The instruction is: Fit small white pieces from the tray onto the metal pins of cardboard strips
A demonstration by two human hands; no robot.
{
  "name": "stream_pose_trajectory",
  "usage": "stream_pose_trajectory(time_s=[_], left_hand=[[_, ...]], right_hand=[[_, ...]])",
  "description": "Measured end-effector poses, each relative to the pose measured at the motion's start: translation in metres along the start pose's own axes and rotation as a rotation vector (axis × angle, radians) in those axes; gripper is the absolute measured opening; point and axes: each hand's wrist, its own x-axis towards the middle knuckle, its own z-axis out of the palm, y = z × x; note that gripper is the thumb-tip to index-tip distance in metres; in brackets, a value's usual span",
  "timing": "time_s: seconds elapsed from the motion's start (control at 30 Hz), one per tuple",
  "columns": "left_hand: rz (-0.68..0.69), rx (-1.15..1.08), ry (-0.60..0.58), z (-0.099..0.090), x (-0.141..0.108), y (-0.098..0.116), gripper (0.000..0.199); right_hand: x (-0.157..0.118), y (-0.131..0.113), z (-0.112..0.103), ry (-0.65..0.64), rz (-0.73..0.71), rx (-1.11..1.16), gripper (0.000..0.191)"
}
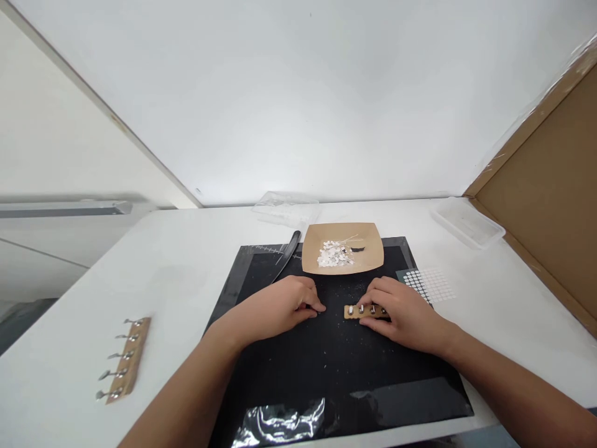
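My right hand is closed around a short wooden strip carrying a row of small shiny metal pieces. A white bit shows on the metal piece nearest the strip's left end, while the hand covers the right end. To the left, my left hand rests low over the black mat, thumb and fingers pinched together. Whatever lies between those fingertips is too small to make out. Beyond both hands stands a brown paper tray with a heap of small white pieces in it.
A black-handled slim tool lies left of the tray. Beside my right hand is a sheet of white oval stickers. Another wooden strip with metal pieces sits far left. A clear plastic tray and plastic bag lie near the wall.
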Motion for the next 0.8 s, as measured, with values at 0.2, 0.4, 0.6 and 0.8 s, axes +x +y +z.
stream_pose_trajectory(time_s=[0.2, 0.4, 0.6, 0.8], left_hand=[[0.007, 0.011, -0.005, -0.0018, -0.0007, -0.0025, 0.022], [0.048, 0.004, 0.020, -0.0006, -0.0014, -0.0055, 0.024], [0.069, 0.011, 0.047, 0.0011, -0.0030, -0.0056, 0.024], [0.038, 0.030, 0.038, 0.0012, -0.0023, -0.0045, 0.024]], right_hand=[[-0.0007, 0.0004, -0.0001, -0.007, 0.001, 0.006, 0.019], [-0.0004, 0.0010, 0.0004, -0.010, 0.008, 0.006, 0.018], [-0.0004, 0.0002, 0.0001, -0.001, -0.001, 0.005, 0.018], [-0.0007, 0.0009, 0.0000, 0.008, -0.016, 0.004, 0.018]])
